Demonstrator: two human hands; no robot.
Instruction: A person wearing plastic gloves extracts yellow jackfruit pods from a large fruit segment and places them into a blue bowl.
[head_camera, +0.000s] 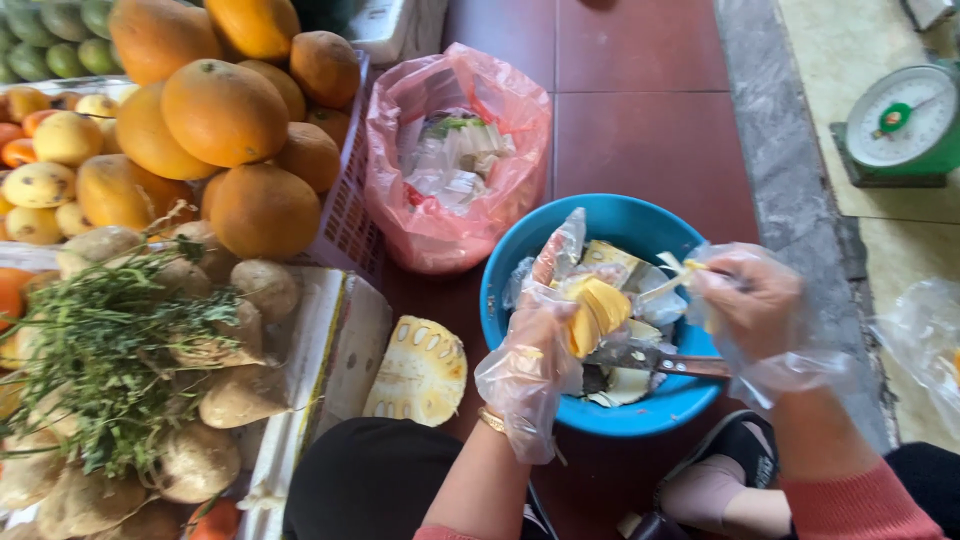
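Both hands wear thin clear plastic gloves & work over a blue basin (520, 240) on the red tile floor. Left hand (535, 345) sits at the basin's near-left rim, grip closed round a yellow jackfruit pod (598, 312); the pod sticks out to the right of the fingers, its long axis running roughly up-right, toward the other hand. Right hand (750, 305) is at the basin's right side, near the pod but apart from it; its grip is pinched tight on a pale yellow strip of fibre (678, 268) that trails left toward the pod. Can't tell if the strip's far end touches the pod. So the pod lies left of the right hand's grip, and the left hand is the one on it. Under both hands, w/in the basin, a knife (655, 361) lies roughly level, dark handle to the right, blade pointing left, on a heap of pale peel & scraps. Neither hand touches it. Just left of the basin, a cut jackfruit slab (418, 372) rests face up beside the person's knee. Behind the basin, a pink plastic bag (440, 210) holds waste. Far left, crates w/ orange papayas (225, 115), brown tubers & green herbs. Top right, a green dial scale (905, 125) on the stone ledge.
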